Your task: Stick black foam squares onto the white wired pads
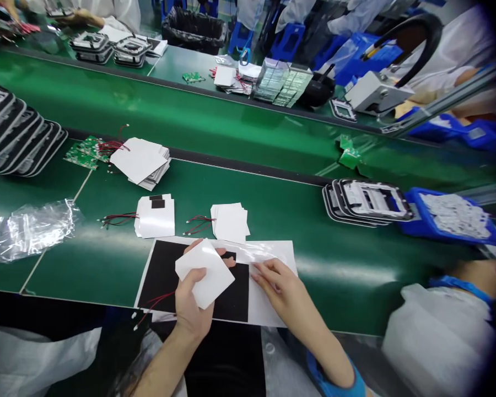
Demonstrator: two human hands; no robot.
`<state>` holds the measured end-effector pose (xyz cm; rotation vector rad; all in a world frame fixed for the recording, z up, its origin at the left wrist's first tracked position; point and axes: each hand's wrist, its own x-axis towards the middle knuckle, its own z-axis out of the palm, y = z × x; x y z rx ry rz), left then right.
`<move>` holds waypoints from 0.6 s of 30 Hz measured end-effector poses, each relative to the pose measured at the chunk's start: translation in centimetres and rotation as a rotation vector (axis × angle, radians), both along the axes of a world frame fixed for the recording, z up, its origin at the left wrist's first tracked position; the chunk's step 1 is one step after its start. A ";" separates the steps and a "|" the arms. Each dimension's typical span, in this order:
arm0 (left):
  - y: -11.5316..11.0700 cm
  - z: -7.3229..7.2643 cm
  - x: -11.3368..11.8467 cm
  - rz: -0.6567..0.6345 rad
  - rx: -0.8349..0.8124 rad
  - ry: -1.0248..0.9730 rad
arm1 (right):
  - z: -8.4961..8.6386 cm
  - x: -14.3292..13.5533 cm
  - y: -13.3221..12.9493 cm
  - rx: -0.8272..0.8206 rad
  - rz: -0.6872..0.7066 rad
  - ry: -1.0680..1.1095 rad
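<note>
My left hand (193, 309) grips a white square panel (206, 273), thumb on top and fingers beneath. Red and black wires (159, 299) trail leftward beside that hand. Under both hands lies a white sheet (273, 306) carrying black sheet material (161, 275). At the right edge of the black material is my right hand (279, 284), its thumb and index finger close together; whatever may be between the fingertips is too small to make out. Just beyond the sheet sit two small stacks of white panels with wires, one at left (157, 218) and one at centre (230, 221).
A larger panel stack (138, 160), green circuit boards (85, 153), framed housings (16, 135) and clear plastic bags (35, 229) are on the left. More frames (367, 201) and a blue bin (421, 220) of white parts stand at right. A person (438, 342) is close at lower right.
</note>
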<state>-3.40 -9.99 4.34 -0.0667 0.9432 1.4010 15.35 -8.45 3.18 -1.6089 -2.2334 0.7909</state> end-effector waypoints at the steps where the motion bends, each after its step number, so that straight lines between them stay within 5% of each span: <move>1: 0.2 -0.2 0.5 0.023 0.007 0.010 | -0.5 0.0 -0.3 0.012 -0.007 0.004; 9: 0.7 -2.5 2.2 0.115 0.127 0.067 | -1.2 -1.1 -0.1 0.070 -0.052 0.082; 18: 0.6 -2.2 2.3 0.121 0.077 0.091 | -1.1 -2.7 0.9 -0.077 -0.269 0.060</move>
